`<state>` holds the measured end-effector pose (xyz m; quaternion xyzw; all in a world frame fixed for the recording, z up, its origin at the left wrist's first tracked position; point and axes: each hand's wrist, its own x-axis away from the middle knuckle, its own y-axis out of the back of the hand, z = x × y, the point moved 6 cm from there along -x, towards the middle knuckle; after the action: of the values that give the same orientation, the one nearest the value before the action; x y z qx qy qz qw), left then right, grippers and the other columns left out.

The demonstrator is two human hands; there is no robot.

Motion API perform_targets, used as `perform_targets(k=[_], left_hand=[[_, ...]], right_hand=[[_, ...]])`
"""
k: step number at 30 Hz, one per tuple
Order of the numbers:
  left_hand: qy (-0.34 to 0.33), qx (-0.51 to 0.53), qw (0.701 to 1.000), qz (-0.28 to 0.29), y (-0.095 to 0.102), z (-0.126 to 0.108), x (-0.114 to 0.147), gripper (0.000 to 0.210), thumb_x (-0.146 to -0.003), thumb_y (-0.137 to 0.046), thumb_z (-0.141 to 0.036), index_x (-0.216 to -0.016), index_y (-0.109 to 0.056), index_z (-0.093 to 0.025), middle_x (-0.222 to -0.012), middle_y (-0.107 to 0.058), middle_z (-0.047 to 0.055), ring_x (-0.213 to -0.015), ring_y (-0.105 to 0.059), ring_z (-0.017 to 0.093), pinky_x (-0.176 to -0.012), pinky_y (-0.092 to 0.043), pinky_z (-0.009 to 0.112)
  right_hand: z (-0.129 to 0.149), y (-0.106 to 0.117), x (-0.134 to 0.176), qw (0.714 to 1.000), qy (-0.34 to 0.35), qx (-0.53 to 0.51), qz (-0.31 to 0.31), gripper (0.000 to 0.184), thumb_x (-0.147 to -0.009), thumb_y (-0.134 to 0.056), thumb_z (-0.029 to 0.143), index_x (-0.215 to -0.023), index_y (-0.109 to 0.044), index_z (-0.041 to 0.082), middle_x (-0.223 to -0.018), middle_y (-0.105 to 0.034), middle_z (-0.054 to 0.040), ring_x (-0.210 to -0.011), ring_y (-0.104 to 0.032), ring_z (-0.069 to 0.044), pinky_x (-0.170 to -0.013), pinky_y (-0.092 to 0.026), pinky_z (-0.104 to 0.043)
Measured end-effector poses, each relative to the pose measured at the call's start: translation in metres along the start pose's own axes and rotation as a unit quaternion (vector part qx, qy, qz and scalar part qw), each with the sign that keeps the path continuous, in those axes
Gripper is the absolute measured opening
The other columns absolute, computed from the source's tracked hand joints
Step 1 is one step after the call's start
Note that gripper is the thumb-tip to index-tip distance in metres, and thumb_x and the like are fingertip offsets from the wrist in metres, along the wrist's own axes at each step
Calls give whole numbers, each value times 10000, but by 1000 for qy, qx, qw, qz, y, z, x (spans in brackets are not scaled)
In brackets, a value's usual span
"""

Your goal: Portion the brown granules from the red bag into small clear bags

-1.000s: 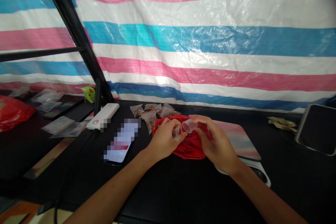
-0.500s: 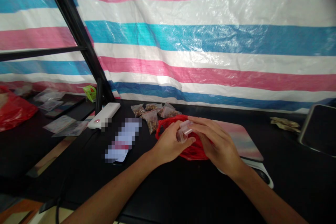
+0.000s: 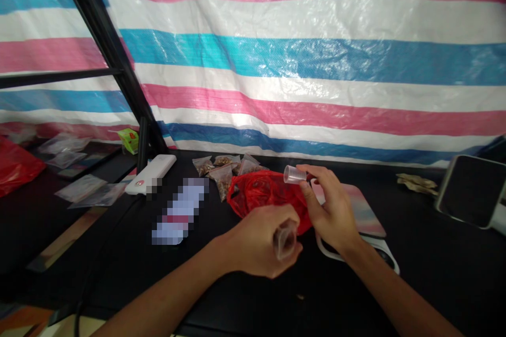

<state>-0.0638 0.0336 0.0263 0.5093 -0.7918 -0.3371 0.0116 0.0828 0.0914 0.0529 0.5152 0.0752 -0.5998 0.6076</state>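
Note:
My left hand (image 3: 253,242) is closed around a small clear plastic bag (image 3: 285,242), whose mouth faces me between thumb and fingers. Its contents are mostly hidden by the hand. My right hand (image 3: 332,210) pinches a small clear plastic cup (image 3: 294,174), tilted on its side with the rim pointing left. A crumpled red plastic bag (image 3: 256,189) lies open behind my hands; the cup is above its right edge. Several small filled zip bags (image 3: 222,176) with brown bits lie behind it to the left.
To the right, a pastel-pink flat panel (image 3: 363,210) rests over a white device. A phone (image 3: 179,213) and a white power strip (image 3: 152,174) lie left, near flat clear bags (image 3: 81,189). A dark-screened device (image 3: 472,189) stands far right. A small crumb (image 3: 300,297) lies in front.
My hands have moved apart. The left has come down toward me with the clear bag, while the right has lifted the cup away from it. A small crumb now shows on the table.

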Motion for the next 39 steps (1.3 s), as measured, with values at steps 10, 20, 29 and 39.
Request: perform_targets(k=[10,20,29,39], left_hand=[[-15,-22,981,191,-38,-2,10,400,-685,-780,-132,-983,-540,-247,-825,-675,-21,-716,-628,161,-665,-473,264],[79,267,960,-31,7,20,-11,376,-822,-782,-295,-872,-417,-224,-853,-640,-5,-689,-563,98,-643,-437,229],[91,246,934,-242,49,61,-19,481,-801,-827,-413,-847,-386,-226,-799,-693,-23,-685,-589,102,-716,-456,257],[93,76,956,-269,48,56,-10,250,-880,-717,-313,-963,-501,-219,-765,-529,-61,-665,-505,100,-657,-423,233]], right_hand=[[-6,1,0,1000,-22,-3,-16,254,-1049,-512,318,-1281,-600,263,-1198,-682,-82,-1039,-621,-265,-918,-490,-438],[-19,-2,0,997,-66,-26,3,261,-1059,-491,370,-1278,-584,264,-1179,-690,-79,-1050,-634,-263,-934,-486,-434],[-5,-36,13,984,-61,-23,167,208,-1050,-473,286,-1209,-602,252,-1166,-725,-70,-1077,-659,-272,-954,-481,-445],[-7,-22,11,988,-96,-99,73,256,-1063,-492,399,-1272,-570,273,-1234,-700,-74,-1129,-657,-262,-999,-508,-433]])
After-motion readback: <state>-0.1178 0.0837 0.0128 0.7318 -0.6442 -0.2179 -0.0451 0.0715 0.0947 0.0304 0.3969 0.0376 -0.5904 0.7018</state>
